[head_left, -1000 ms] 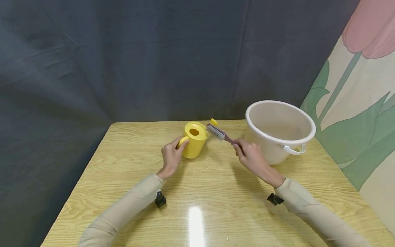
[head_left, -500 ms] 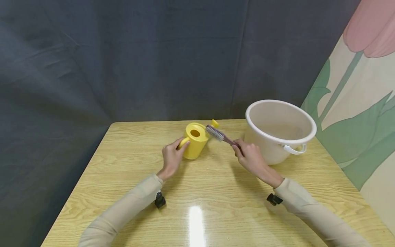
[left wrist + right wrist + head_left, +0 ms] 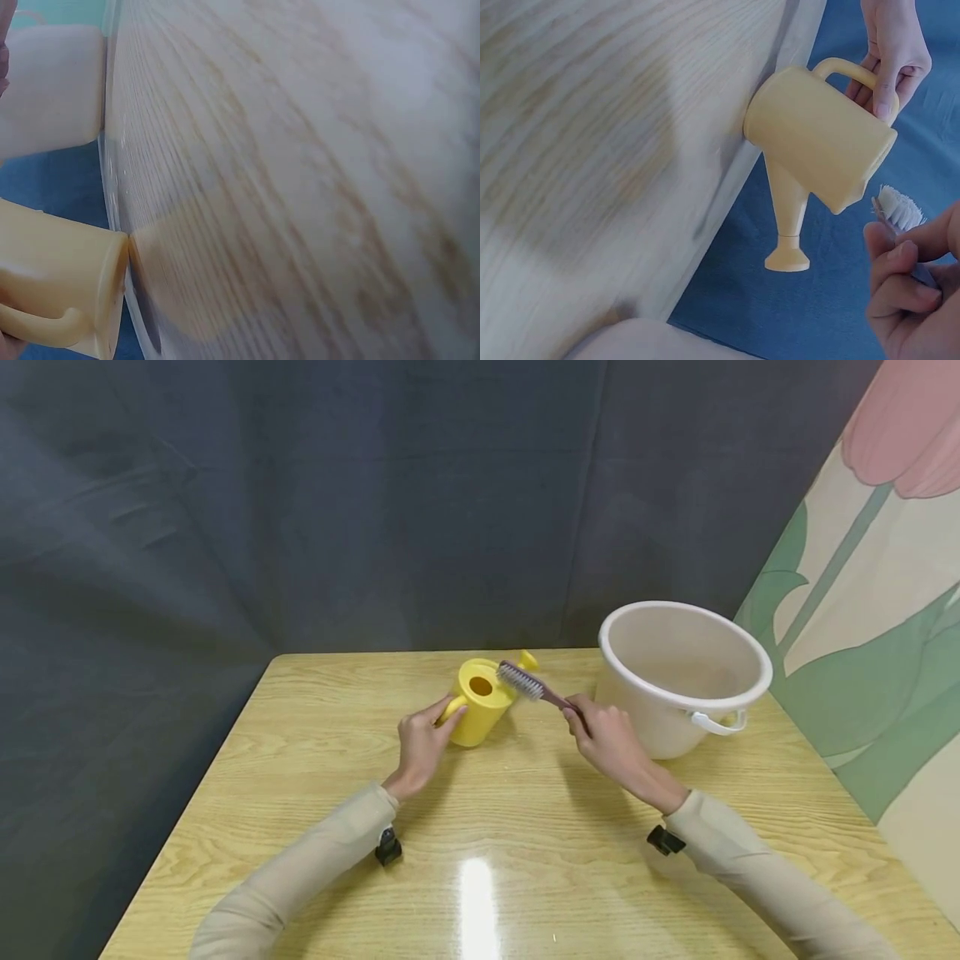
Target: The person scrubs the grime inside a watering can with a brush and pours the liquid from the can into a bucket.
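My left hand (image 3: 420, 747) grips the handle of a yellow watering can (image 3: 472, 720), thumb over the handle in the right wrist view. The can (image 3: 817, 131) leans toward the right, its bottom edge right at the tabletop and its spout (image 3: 786, 202) pointing away from the handle. In my right hand (image 3: 611, 743) is a brush (image 3: 551, 695) with a purple handle and pale bristles (image 3: 900, 208). The brush head overlaps the can's top rim and spout in the head view. Only the can's lower part and handle (image 3: 45, 324) show in the left wrist view.
A large white bucket (image 3: 652, 727) with a white side handle (image 3: 716, 724) stands right of the brush, close to my right hand. The wooden table (image 3: 322, 718) ends at a dark curtain (image 3: 420, 510) behind. A wall with painted flowers (image 3: 862, 693) bounds the right side.
The watering can has tipped and shifted slightly to the right with my left hand. My right hand and the brush have stayed almost in place.
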{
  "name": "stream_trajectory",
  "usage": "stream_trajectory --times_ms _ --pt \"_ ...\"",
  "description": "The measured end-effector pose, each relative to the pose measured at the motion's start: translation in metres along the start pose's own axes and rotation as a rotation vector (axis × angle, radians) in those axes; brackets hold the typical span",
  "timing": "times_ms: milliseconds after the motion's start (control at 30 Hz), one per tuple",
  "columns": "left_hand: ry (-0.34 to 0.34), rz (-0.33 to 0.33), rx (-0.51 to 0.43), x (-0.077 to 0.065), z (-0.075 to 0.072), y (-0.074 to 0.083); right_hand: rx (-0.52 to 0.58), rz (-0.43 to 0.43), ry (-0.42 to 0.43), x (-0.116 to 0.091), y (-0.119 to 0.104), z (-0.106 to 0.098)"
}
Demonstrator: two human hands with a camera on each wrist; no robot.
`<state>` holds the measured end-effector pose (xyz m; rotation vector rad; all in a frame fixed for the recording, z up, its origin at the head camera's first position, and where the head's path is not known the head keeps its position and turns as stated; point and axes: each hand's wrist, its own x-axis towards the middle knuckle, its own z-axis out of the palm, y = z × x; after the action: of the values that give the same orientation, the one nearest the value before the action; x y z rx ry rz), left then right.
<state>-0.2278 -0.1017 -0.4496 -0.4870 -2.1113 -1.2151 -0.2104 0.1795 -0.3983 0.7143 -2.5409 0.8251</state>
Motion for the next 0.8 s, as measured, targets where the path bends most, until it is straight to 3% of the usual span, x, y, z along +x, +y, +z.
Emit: stream_trajectory --times_ms 433,800 --pt "-0.035 0.096 0.011 0.0 0.001 0.001 -0.078 -0.069 0.019 0.006 -0.005 -0.004" --pt "-0.029 0.126 0.009 0.0 0.003 0.002 -0.08 -0.15 0.055 0.014 -0.009 -0.013"
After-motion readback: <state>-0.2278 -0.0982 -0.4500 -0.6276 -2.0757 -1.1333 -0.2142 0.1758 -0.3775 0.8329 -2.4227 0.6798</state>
